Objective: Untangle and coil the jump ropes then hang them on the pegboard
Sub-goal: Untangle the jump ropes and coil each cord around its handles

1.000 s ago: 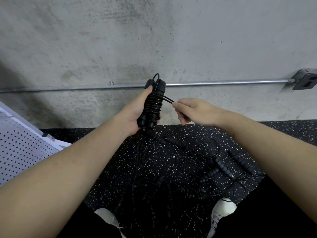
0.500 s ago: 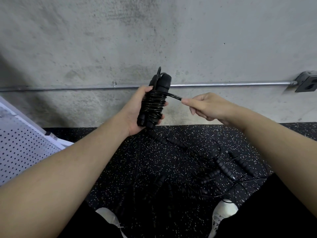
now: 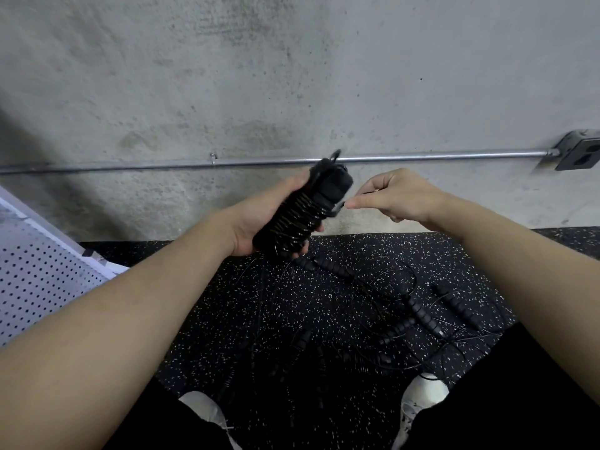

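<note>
1. The left hand (image 3: 259,222) grips a coiled jump rope (image 3: 305,212), fingers curled round its lower part; the bundle is held in the air, tilted with its top leaning toward the right, in front of the concrete wall (image 3: 292,76).
2. The bundle consists of two black handles held side by side with black cord wound many times around them; the upper end is motion-blurred, and a short loop of cord projects above it.
3. The right hand (image 3: 399,196) is just beside the bundle, to its right. Thumb and forefinger pinch the free end of the cord where it leaves the windings; the remaining fingers are loosely curled.
4. The tangled jump ropes (image 3: 418,313) lie on the black speckled floor (image 3: 227,303) below the hands: several ribbed black handles and thin black cords loop over one another, spread from below the left hand toward the right. How many ropes there are cannot be told.
5. The white pegboard (image 3: 35,280) lies at the left edge, tilted, well apart from both the held bundle and the tangle.
6. A metal conduit (image 3: 422,155) runs horizontally along the wall behind the hands and ends at an outlet box (image 3: 581,151) at the far right.
7. Two white shoes (image 3: 422,401) show at the lower edge, the right one touching the nearest cords.
</note>
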{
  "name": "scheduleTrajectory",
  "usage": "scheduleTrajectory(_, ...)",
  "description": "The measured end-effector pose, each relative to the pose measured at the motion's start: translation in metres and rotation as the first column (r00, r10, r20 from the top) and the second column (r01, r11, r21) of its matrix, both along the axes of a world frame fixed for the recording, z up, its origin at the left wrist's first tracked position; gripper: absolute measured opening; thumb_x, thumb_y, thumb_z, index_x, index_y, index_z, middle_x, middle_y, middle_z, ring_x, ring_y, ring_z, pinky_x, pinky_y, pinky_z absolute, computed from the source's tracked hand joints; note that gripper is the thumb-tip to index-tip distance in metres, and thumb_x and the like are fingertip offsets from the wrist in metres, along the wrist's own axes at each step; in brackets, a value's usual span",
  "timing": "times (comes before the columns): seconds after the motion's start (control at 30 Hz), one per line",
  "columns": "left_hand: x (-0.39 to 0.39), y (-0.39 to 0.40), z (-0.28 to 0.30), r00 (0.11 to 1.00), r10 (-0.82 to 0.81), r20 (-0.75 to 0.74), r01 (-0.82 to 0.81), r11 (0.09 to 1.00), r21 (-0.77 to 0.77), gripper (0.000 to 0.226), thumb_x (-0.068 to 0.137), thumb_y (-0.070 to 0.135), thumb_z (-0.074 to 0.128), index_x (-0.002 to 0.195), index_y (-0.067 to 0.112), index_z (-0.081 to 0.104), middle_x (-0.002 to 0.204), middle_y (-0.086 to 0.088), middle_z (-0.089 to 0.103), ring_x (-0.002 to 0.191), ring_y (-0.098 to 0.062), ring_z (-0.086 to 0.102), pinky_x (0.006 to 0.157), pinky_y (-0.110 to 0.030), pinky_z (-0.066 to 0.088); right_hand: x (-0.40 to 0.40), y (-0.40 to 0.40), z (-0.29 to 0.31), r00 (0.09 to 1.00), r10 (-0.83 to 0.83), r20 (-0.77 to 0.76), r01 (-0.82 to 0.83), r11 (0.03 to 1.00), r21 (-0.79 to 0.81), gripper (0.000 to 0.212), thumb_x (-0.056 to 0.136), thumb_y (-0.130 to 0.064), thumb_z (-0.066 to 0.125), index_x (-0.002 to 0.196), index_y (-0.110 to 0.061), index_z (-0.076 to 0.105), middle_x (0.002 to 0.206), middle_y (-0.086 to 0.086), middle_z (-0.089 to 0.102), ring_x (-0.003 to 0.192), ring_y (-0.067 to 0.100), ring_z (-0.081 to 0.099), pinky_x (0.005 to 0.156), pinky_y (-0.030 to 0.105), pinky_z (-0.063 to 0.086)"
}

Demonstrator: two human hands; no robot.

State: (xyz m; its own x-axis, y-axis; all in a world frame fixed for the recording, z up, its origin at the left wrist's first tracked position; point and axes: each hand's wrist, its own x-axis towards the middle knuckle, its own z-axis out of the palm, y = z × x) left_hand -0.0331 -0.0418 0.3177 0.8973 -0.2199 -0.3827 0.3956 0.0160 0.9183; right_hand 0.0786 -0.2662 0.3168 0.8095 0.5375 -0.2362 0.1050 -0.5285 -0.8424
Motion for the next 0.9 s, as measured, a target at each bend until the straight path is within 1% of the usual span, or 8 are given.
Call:
scheduleTrajectory(0.17,0.0,-0.005,-0.008,0.992,-0.109,0.067,0.09,0.967,0.236,0.042,0.074,0.046,0.075,0.11,0.026,0.065,0.09,-0.005,0.077,0.077,-0.027,0.073,0.068,-0.037,0.062,0.003,-0.001,-0.008,0.996,0.045,-0.076,-0.04,0.997,0.068,0.011,0.079,-0.011,0.082,0.073,-0.018,0.076,0.052,0.003,0.042,0.043,0.011,0.031,0.05,0.025,0.024)
scheduleTrajectory(0.27,0.003,-0.009,-0.011,0.958,-0.255,0.128,0.163,0.857,0.49,0.032,0.08,0.045,0.083,0.107,0.037,0.069,0.091,0.006,0.074,0.081,-0.011,0.071,0.073,-0.03,0.058,0.0,-0.001,-0.006,0.989,0.106,-0.102,-0.104,0.994,0.017,0.005,0.079,-0.015,0.082,0.08,-0.019,0.08,0.051,0.002,0.044,0.045,0.01,0.032,0.048,0.021,0.029)
scheduleTrajectory(0.37,0.004,-0.013,-0.014,0.939,-0.331,0.091,0.219,0.781,0.585,0.027,0.081,0.039,0.084,0.101,0.045,0.066,0.099,0.006,0.075,0.085,-0.008,0.071,0.081,-0.029,0.056,-0.001,0.003,-0.007,0.989,0.087,-0.122,-0.087,0.996,0.007,0.014,0.076,-0.028,0.086,0.087,-0.02,0.081,0.046,0.0,0.042,0.045,0.01,0.034,0.049,0.019,0.036)
scheduleTrajectory(0.43,0.004,-0.016,-0.015,0.925,-0.378,0.035,0.276,0.732,0.623,0.037,0.078,0.046,0.085,0.107,0.049,0.062,0.11,0.008,0.074,0.095,-0.009,0.071,0.089,-0.031,0.056,-0.001,0.007,-0.008,0.988,0.035,-0.15,-0.026,0.998,0.056,0.015,0.073,-0.029,0.087,0.083,-0.02,0.079,0.046,0.0,0.043,0.043,0.009,0.035,0.047,0.019,0.036)
scheduleTrajectory(0.53,0.002,-0.023,-0.016,0.907,-0.421,0.003,0.295,0.641,0.709,0.081,0.079,0.051,0.082,0.148,0.045,0.039,0.14,0.02,0.052,0.124,-0.003,0.053,0.107,-0.022,0.039,-0.006,0.017,-0.01,0.989,0.001,-0.151,0.012,0.997,0.08,0.011,0.078,-0.028,0.085,0.076,-0.02,0.078,0.046,-0.001,0.045,0.042,0.009,0.036,0.047,0.019,0.038)
scheduleTrajectory(0.6,0.001,-0.026,-0.017,0.902,-0.432,0.007,0.276,0.589,0.759,0.085,0.083,0.05,0.079,0.154,0.038,0.035,0.146,0.017,0.051,0.129,-0.005,0.051,0.103,-0.017,0.039,-0.011,0.024,-0.011,0.992,-0.002,-0.123,0.011,0.997,0.078,0.012,0.083,-0.027,0.082,0.077,-0.019,0.075,0.045,-0.002,0.047,0.043,0.008,0.038,0.047,0.018,0.041)
scheduleTrajectory(0.67,0.002,-0.027,-0.021,0.91,-0.414,0.013,0.249,0.572,0.781,0.071,0.087,0.051,0.076,0.148,0.043,0.041,0.131,0.016,0.062,0.115,-0.009,0.061,0.092,-0.019,0.049,-0.016,0.031,-0.01,0.995,0.011,-0.095,-0.002,0.996,0.091,0.014,0.085,-0.027,0.08,0.077,-0.019,0.073,0.045,-0.003,0.049,0.042,0.008,0.04,0.048,0.018,0.04)
scheduleTrajectory(0.9,0.005,-0.023,-0.03,0.946,-0.285,0.155,0.065,0.634,0.77,0.068,0.093,0.05,0.069,0.152,0.038,0.037,0.124,0.017,0.059,0.108,-0.004,0.056,0.086,-0.019,0.043,-0.025,0.041,-0.009,0.999,0.026,0.045,-0.031,0.995,0.096,0.016,0.094,-0.034,0.071,0.088,-0.02,0.076,0.058,-0.004,0.064,0.048,0.007,0.048,0.052,0.021,0.04)
